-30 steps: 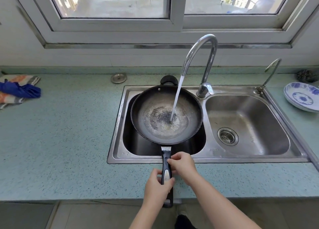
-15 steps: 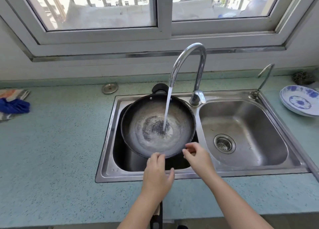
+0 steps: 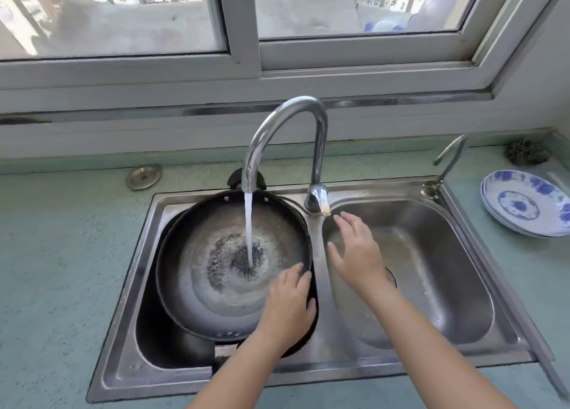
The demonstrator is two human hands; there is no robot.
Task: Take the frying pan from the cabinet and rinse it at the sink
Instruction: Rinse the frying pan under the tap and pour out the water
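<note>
The black frying pan [image 3: 197,254] rests across the left basin of the steel sink [image 3: 129,340], its far helper handle sticking out behind the spout. Water runs from the curved faucet [image 3: 287,121] into the pan's middle, where it foams. My left hand [image 3: 288,303] lies over the pan's near right rim, fingers curled on the edge. My right hand [image 3: 354,251] hovers open above the right basin, fingertips just below the faucet lever [image 3: 317,199]. My left forearm hides the pan's long handle.
A second thin tap [image 3: 447,158] stands at the sink's back right corner. Stacked blue-and-white plates [image 3: 524,205] and a scouring ball [image 3: 527,155] sit on the right counter. A round metal strainer lid [image 3: 143,177] lies behind the sink at left. The window frame runs along the back.
Both hands left the pan's long handle and moved forward. The left hand now rests on the pan's rim; the right hand reached toward the faucet lever. The view moved closer to the sink.
</note>
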